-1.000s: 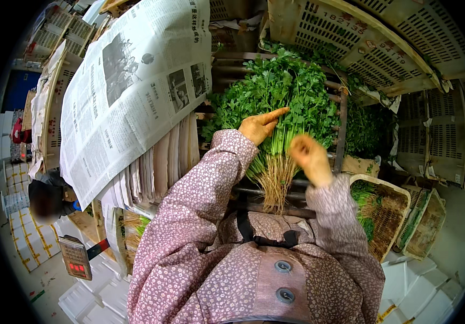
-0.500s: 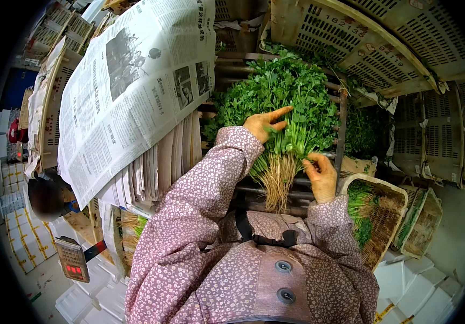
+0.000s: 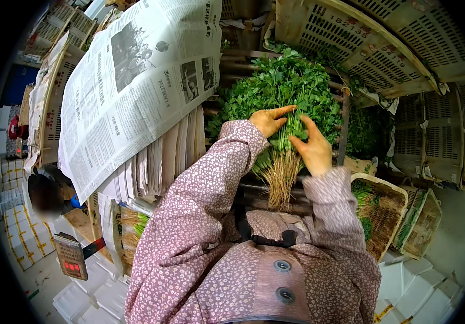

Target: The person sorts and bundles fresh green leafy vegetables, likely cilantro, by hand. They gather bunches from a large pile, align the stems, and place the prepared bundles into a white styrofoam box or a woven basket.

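A thick bunch of leafy green herbs (image 3: 278,86) lies on a slatted dark rack, leaves away from me and pale brown roots (image 3: 280,181) toward me. It looks like celery or coriander; I cannot tell which. My left hand (image 3: 268,121) rests on the stems from the left, its fingers stretched out and apart. On the right of the stems, my right hand (image 3: 316,150) is open, thumb and forefinger spread, fingertips at the greens. Its remaining fingers are partly hidden.
Left of the rack stands a stack of paper (image 3: 176,151) topped by a newspaper sheet (image 3: 135,81). A scale display (image 3: 70,258) is at lower left. Plastic crates (image 3: 362,43) rise at the back right; a crate with greens (image 3: 389,216) sits near my right arm. White foam boxes (image 3: 410,286) lie lower right.
My right hand has moved up from beside the roots to the stems, and its fingers have spread. My left hand has shifted slightly right and stays on the bunch.
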### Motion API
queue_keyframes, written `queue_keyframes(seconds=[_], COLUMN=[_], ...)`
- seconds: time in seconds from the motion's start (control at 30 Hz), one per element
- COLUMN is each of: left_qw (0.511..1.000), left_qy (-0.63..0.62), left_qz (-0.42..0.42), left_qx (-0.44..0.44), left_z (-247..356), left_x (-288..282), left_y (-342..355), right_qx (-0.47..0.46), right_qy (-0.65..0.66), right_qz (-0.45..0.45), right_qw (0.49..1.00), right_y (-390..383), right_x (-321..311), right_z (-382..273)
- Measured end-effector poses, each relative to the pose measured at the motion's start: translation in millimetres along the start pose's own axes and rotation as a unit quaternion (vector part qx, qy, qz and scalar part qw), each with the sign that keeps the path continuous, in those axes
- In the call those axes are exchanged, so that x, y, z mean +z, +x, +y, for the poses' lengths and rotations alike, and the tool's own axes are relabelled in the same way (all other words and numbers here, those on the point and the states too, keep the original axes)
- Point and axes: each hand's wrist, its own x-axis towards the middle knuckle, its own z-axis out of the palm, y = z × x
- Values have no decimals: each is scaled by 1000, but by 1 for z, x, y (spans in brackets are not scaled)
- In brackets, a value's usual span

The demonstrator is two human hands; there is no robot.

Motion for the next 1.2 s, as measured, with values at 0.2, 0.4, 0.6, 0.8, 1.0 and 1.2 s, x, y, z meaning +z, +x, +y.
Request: queue_keyframes(seconds=[0.2,0.4,0.6,0.8,1.0,1.2], left_qw=[987,965,927,948,984,945], left_qy=[-36,-145,-253,-179,168,253], left_qz=[-97,-172,-214,-199,-62,132], left_qx=[-122,-137,-173,-173,-20,158], left_z=[37,10,-1,21,39,81], left_x=[-20,-26,-22,-34,-24,-18], left_y=[-6,21,41,24,8,39], right_qx=[-19,-283,-141,-74,219,22], right_qy=[-77,-103,-197,168,-157,-83], right_qz=[-142,34,-78,-235,226,120], right_qw=[987,953,967,954,936,989], right_y=[-8,-24,6,-49,-9,31], right_x=[23,28,48,4,-102,-5], right_z=[13,33,-14,53,138,26])
